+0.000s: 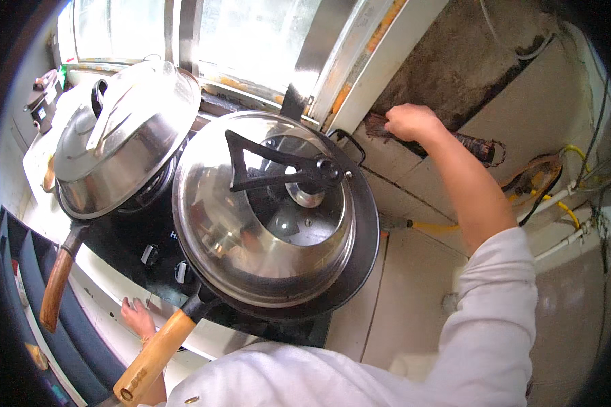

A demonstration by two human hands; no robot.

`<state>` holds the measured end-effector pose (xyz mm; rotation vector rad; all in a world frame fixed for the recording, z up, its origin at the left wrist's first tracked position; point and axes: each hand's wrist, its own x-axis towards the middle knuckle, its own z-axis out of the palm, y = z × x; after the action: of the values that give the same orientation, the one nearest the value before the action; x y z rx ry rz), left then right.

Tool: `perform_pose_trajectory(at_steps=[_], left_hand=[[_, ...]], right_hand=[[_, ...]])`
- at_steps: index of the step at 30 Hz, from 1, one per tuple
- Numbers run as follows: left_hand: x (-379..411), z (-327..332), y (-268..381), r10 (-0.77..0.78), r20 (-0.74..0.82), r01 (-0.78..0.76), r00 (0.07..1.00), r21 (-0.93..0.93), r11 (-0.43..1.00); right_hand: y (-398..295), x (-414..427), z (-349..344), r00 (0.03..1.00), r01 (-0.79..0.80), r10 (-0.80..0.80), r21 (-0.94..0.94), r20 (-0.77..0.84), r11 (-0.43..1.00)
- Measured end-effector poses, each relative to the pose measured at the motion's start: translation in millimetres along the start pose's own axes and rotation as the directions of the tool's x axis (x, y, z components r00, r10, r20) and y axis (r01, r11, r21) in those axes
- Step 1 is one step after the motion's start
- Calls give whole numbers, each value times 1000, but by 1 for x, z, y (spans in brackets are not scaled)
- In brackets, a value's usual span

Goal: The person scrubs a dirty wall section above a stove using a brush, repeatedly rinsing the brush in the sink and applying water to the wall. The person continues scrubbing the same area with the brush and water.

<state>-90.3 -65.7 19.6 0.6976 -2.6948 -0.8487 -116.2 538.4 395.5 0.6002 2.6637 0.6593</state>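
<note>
My right hand [411,122] is at the back right of the counter, its fingers curled around a dark wok brush [473,146] near the bristles. The brush lies along the wall, and a loop hangs from its handle end. My left hand [138,318] rests at the front edge of the gas hob [127,244], fingers apart and nothing in them. Beside it runs the wooden handle [155,358] of a black wok [364,254]. A domed steel lid [209,224] with a glass window and a black stand-up handle covers most of that wok.
On the left burner sits a second pan [61,290] under a steel lid [127,168]. Hob knobs [150,254] face me. Yellow hoses [565,206] and white pipes run along the right wall. A dark rack [56,305] stands at the lower left, and a window [254,46] is behind.
</note>
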Motion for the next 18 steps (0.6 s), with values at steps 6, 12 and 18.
perform_pose_trajectory(at_steps=[6,12,18], left_hand=[[-22,10,33,79,43,-87,996,243,966],[-43,8,40,432,-33,-405,901,286,868],[-43,17,28,439,-119,-387,890,311,868]], right_hand=[[10,-6,-12,988,-20,32,-81,151,997],[-9,-15,-35,993,-62,56,54,106,997],[9,-1,0,992,-11,5,47,126,999]])
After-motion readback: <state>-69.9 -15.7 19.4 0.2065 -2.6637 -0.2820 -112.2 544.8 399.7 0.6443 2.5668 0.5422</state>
